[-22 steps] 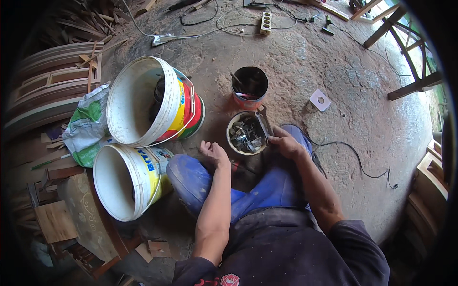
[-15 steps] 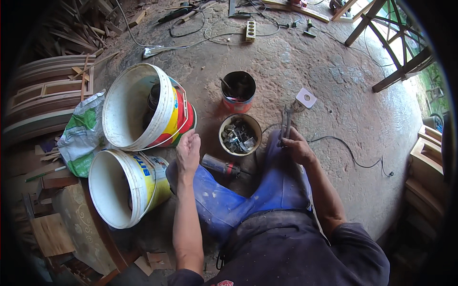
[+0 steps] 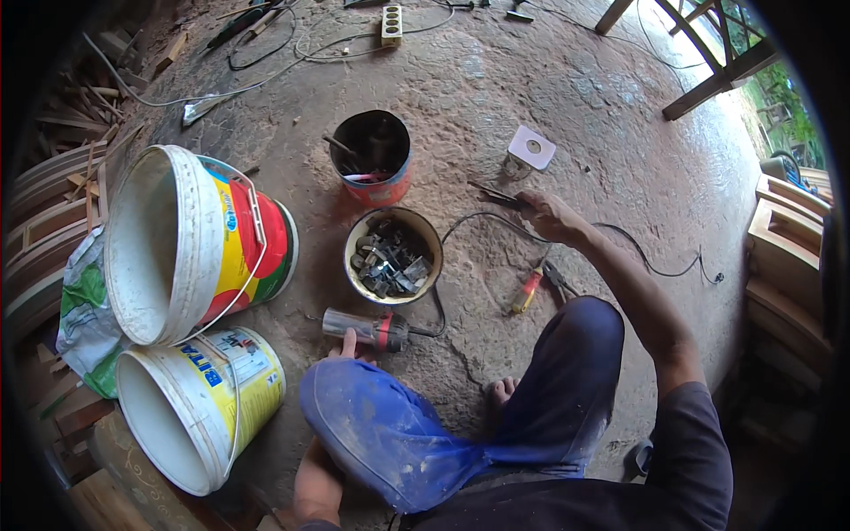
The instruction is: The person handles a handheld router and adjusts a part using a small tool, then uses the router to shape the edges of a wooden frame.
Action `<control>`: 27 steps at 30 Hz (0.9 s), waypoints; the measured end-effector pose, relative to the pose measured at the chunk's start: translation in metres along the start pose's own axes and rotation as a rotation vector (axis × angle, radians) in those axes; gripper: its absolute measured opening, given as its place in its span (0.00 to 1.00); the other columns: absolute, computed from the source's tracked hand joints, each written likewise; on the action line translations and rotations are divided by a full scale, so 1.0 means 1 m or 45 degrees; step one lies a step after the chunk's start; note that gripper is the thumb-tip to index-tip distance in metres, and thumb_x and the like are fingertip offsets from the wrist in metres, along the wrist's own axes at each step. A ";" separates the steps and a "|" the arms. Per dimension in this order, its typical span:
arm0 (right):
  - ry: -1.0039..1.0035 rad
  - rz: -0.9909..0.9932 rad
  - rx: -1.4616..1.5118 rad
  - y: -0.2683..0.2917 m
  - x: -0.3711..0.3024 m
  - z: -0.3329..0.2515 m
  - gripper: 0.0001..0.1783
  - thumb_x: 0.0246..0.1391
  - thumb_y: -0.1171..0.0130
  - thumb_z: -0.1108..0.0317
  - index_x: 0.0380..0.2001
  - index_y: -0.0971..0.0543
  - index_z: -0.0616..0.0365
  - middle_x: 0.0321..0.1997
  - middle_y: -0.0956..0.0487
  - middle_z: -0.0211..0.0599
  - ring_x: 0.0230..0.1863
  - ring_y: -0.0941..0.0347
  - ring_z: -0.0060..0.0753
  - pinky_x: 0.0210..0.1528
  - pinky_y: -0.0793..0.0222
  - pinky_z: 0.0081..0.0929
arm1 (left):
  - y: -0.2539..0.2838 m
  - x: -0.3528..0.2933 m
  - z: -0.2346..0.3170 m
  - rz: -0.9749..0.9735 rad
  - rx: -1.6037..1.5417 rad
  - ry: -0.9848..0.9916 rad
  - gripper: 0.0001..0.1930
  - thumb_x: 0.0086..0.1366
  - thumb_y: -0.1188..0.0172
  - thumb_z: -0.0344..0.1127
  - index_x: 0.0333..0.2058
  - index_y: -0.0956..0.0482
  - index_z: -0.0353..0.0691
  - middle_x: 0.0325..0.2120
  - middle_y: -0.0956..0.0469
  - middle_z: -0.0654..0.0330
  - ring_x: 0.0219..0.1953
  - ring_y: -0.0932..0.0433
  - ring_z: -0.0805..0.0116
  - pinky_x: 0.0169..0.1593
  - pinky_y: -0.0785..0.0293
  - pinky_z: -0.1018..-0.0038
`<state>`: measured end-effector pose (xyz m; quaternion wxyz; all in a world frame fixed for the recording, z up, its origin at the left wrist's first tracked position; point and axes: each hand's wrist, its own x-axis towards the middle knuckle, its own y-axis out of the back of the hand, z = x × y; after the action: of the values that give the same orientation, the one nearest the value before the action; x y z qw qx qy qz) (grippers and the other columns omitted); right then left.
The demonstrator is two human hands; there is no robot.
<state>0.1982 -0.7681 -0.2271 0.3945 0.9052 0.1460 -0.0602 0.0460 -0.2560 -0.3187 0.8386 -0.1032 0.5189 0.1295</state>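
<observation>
My left hand [image 3: 351, 346] reaches around my bent left knee to a silver, cylindrical power tool [image 3: 348, 325] with a red band and a dark end. A finger lies against its side, and the knee hides part of the hand. My right hand [image 3: 551, 215], held out over the floor, is closed on a flat, dark metal spanner [image 3: 498, 194]. Between the buckets and my right hand stands a bowl [image 3: 433, 281] of metal pieces. Below my right forearm lie a red-and-yellow-handled screwdriver [image 3: 529, 290] and pliers [image 3: 558, 278].
Two large buckets, one multicoloured [image 3: 232, 243] and one yellow [image 3: 252, 372], lean at the left. A red pot [image 3: 390, 190] stands beyond the bowl. A pale square-topped container [image 3: 531, 148] sits ahead of my right hand. A black cable [image 3: 651, 265] crosses the floor.
My left hand has gone from beside the multicoloured bucket down to the power tool. My right hand has moved forward off my knee with the spanner, and the screwdriver and pliers have come into sight.
</observation>
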 end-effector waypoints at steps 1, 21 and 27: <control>-0.090 0.007 -0.088 -0.008 -0.002 0.022 0.12 0.62 0.44 0.65 0.44 0.27 0.62 0.40 0.21 0.57 0.47 0.23 0.61 0.48 0.30 0.50 | -0.025 0.007 -0.009 0.150 -0.011 -0.041 0.39 0.65 0.30 0.55 0.62 0.38 0.35 0.51 0.25 0.51 0.50 0.21 0.58 0.41 0.18 0.58; -0.779 0.726 1.352 -0.065 -0.176 0.088 0.11 0.74 0.52 0.59 0.41 0.31 0.56 0.33 0.21 0.35 0.32 0.19 0.32 0.33 0.19 0.32 | -0.022 -0.070 0.055 0.321 0.660 -1.286 0.40 0.50 0.22 0.40 0.60 0.32 0.38 0.49 0.22 0.54 0.46 0.19 0.63 0.51 0.20 0.64; -0.453 0.122 1.899 -0.150 -0.184 0.036 0.16 0.74 0.49 0.56 0.53 0.29 0.55 0.52 0.20 0.38 0.52 0.21 0.32 0.55 0.22 0.38 | -0.135 -0.142 0.117 -0.628 1.256 -1.234 0.38 0.46 0.23 0.33 0.57 0.31 0.38 0.46 0.22 0.59 0.47 0.22 0.68 0.51 0.23 0.68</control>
<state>-0.0233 -0.7370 -0.3150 -0.3006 0.9138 -0.0383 -0.2705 0.1275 -0.3635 -0.1346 0.9278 0.2413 0.0495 -0.2803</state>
